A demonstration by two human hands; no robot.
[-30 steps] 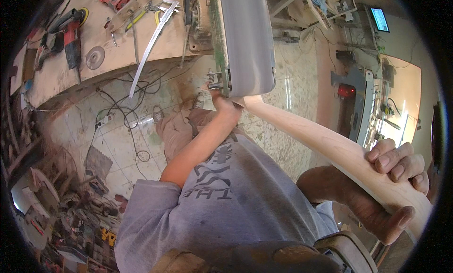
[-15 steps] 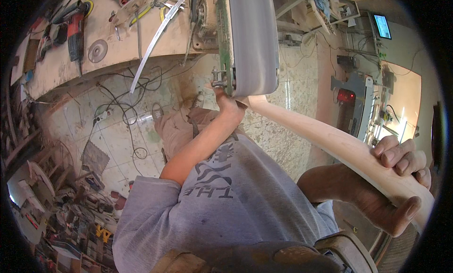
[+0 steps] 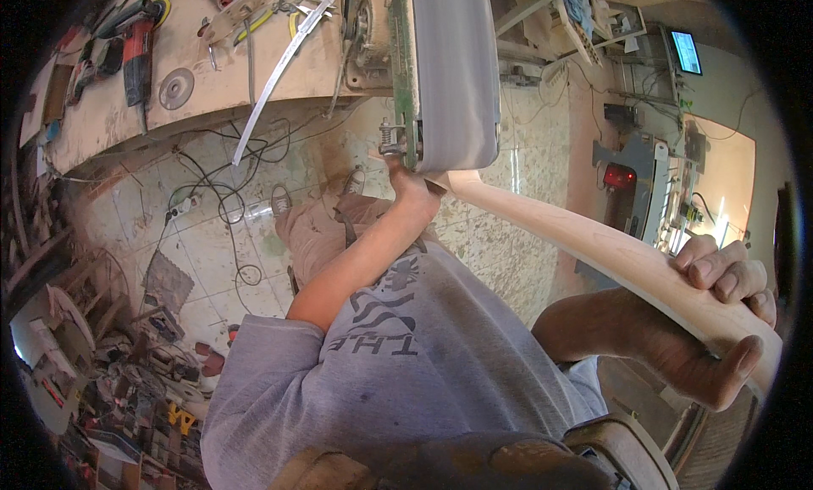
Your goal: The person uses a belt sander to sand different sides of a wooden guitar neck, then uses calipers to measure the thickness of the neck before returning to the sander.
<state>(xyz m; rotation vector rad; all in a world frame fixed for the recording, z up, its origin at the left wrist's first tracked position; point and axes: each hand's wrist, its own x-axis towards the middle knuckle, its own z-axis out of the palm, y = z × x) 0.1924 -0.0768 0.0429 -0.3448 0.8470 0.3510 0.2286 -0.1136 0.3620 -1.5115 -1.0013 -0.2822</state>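
Observation:
A long, pale, shaped wooden piece (image 3: 576, 246) runs diagonally from the end of a grey sanding belt (image 3: 456, 83) to the lower right. My left hand (image 3: 411, 185) grips its far end just below the belt, beside a spring fitting (image 3: 388, 136); part of these fingers is hidden. My right hand (image 3: 720, 278) is closed round the near end at the right, fingers over the top and thumb on the near side. Whether the wood touches the belt at this angle I cannot tell.
A workbench (image 3: 203, 62) at upper left holds power tools (image 3: 135, 75), a metal caliper (image 3: 279, 75) and a disc. Cables (image 3: 224, 198) lie on the tiled floor. Clutter (image 3: 102, 380) fills the lower left. Equipment with a red light (image 3: 620, 175) and a screen (image 3: 684, 51) stand at right.
The wooden piece's near end and my right hand have risen slightly in the picture. The surroundings have shifted a little with the view. Both grips look the same.

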